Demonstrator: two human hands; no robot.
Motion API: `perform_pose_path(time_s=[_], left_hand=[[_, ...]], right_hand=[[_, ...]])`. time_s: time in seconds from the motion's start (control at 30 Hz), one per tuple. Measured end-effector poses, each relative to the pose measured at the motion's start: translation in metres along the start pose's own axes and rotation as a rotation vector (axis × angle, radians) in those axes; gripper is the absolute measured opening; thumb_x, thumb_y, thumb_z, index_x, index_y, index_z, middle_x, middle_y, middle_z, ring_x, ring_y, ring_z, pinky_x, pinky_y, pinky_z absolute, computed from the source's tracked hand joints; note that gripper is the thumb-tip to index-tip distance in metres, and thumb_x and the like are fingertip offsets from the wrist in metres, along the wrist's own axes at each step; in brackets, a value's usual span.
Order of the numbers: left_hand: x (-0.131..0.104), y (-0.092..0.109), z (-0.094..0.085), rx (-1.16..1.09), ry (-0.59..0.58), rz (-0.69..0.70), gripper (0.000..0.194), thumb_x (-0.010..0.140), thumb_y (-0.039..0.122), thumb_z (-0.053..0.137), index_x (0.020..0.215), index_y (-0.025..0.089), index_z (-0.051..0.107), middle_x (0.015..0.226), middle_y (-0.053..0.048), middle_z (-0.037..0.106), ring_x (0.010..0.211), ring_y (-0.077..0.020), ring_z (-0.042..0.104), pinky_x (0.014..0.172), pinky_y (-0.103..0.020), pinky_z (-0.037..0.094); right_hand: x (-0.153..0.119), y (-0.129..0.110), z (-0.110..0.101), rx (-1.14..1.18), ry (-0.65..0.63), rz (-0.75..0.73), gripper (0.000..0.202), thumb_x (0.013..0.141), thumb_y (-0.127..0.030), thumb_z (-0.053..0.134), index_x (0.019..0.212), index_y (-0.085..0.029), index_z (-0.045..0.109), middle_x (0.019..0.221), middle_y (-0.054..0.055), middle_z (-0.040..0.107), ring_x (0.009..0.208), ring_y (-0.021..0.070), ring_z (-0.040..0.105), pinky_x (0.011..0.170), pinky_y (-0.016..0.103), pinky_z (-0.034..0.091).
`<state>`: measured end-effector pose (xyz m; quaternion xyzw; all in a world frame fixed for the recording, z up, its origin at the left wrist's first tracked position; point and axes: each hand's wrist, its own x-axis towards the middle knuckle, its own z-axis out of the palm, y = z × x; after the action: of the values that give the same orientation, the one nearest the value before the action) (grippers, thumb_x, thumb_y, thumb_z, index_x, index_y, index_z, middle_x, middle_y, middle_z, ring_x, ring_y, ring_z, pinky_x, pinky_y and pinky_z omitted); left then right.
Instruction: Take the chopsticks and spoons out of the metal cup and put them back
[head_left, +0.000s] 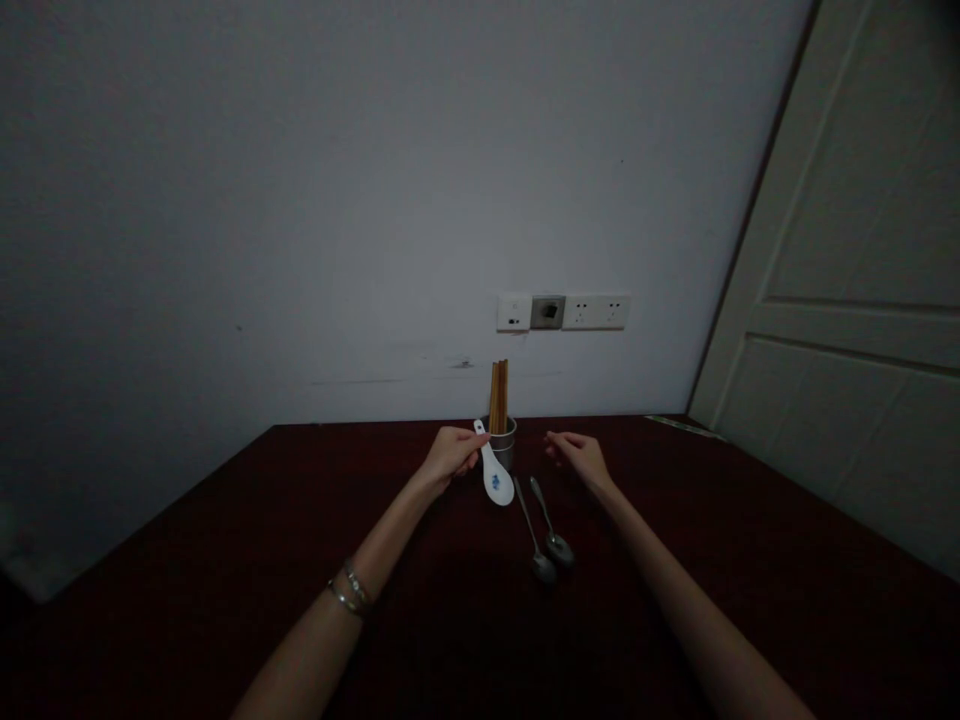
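My left hand (452, 455) pinches a white ceramic soup spoon (497, 483) by its handle. A blue pattern marks the spoon's bowl, which hangs down and to the right. Just behind the spoon stands a metal cup (502, 455) with several wooden chopsticks (499, 398) upright in it. To the right of the cup, my right hand (579, 457) is raised with its fingers drawn together and nothing visible in them. On the table between my arms lie a long-handled metal spoon (543, 568) and a second metal spoon (559, 549), side by side.
The dark red table (300, 520) reaches back to a pale wall (360, 220). Wall sockets and switches (592, 312) sit above the table's far edge. A white panelled door (855, 290) stands along the right side.
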<state>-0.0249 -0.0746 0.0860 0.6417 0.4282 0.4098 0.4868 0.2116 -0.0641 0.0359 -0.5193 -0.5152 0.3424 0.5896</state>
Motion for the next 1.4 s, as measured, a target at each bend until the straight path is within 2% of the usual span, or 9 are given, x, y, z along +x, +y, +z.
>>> perform_pose_path(time_s=[0.2,0.43,0.6,0.73,0.9,1.03,1.13,1.23,1.4], left_hand=[[-0.004,0.023,-0.016,0.042,0.234,0.099,0.036,0.071,0.042,0.057,0.050,0.014,0.050,0.033,0.006,0.037,0.028,-0.0033,0.027,0.033,-0.018,0.016],[-0.002,0.022,-0.019,-0.007,0.370,0.211,0.037,0.070,0.045,0.057,0.051,0.014,0.050,0.035,0.006,0.037,0.031,-0.0037,0.028,0.033,-0.018,0.016],[-0.002,0.023,-0.017,-0.037,0.390,0.239,0.039,0.070,0.046,0.058,0.049,0.015,0.047,0.035,0.007,0.035,0.030,-0.0036,0.027,0.033,-0.018,0.016],[-0.001,0.024,-0.015,-0.133,0.393,0.247,0.034,0.070,0.044,0.058,0.055,0.014,0.050,0.035,0.007,0.037,0.028,-0.0035,0.027,0.031,-0.018,0.015],[0.002,0.021,-0.011,-0.254,0.398,0.227,0.033,0.068,0.043,0.061,0.056,0.014,0.050,0.036,0.006,0.042,0.026,-0.0031,0.027,0.029,-0.018,0.015],[0.002,0.016,-0.007,-0.332,0.404,0.213,0.036,0.065,0.043,0.063,0.051,0.014,0.048,0.036,0.005,0.044,0.026,-0.0029,0.029,0.029,-0.018,0.015],[0.001,0.011,-0.002,-0.392,0.380,0.177,0.037,0.065,0.045,0.063,0.056,0.011,0.053,0.039,0.004,0.047,0.027,-0.0025,0.030,0.030,-0.018,0.018],[0.000,0.007,0.006,-0.449,0.280,0.146,0.040,0.065,0.047,0.063,0.076,0.009,0.060,0.045,0.004,0.051,0.028,-0.0024,0.032,0.030,-0.018,0.021],[0.001,-0.003,0.019,-0.413,0.126,0.067,0.048,0.068,0.050,0.060,0.091,0.008,0.059,0.050,0.001,0.056,0.028,-0.0030,0.036,0.031,-0.018,0.025]], right_hand=[[-0.024,-0.071,0.025,-0.106,-0.418,0.040,0.033,0.067,-0.043,0.063,0.064,-0.011,0.065,0.061,0.006,0.064,0.048,0.0093,0.055,0.037,0.017,0.041],[-0.049,-0.084,0.051,-0.137,-0.588,0.101,0.029,0.068,-0.039,0.064,0.067,-0.010,0.066,0.066,0.008,0.067,0.052,0.0109,0.059,0.034,0.016,0.042],[-0.051,-0.079,0.061,-0.075,-0.519,0.122,0.025,0.067,-0.035,0.066,0.065,-0.011,0.066,0.065,0.007,0.067,0.054,0.0107,0.059,0.034,0.015,0.044],[-0.047,-0.075,0.063,-0.043,-0.383,0.128,0.021,0.066,-0.032,0.065,0.067,-0.011,0.066,0.066,0.007,0.066,0.053,0.0113,0.058,0.033,0.016,0.044],[-0.035,-0.078,0.059,-0.141,-0.105,-0.012,0.022,0.067,-0.031,0.060,0.068,-0.010,0.066,0.057,0.004,0.063,0.038,0.0083,0.048,0.031,0.018,0.035],[-0.015,-0.089,0.054,-0.228,0.017,-0.128,0.029,0.066,-0.036,0.058,0.070,-0.009,0.067,0.056,0.005,0.062,0.041,0.0100,0.048,0.038,0.021,0.035],[0.002,-0.102,0.053,-0.299,0.025,-0.265,0.029,0.067,-0.036,0.057,0.069,-0.009,0.067,0.056,0.005,0.062,0.048,0.0118,0.051,0.044,0.021,0.035],[0.017,-0.120,0.054,-0.431,-0.005,-0.428,0.024,0.070,-0.031,0.054,0.068,-0.010,0.066,0.057,0.004,0.061,0.052,0.0112,0.051,0.048,0.021,0.034],[0.034,-0.155,0.055,-0.719,-0.136,-0.729,0.019,0.075,-0.025,0.052,0.072,-0.011,0.065,0.063,0.003,0.061,0.057,0.0098,0.049,0.056,0.022,0.034]])
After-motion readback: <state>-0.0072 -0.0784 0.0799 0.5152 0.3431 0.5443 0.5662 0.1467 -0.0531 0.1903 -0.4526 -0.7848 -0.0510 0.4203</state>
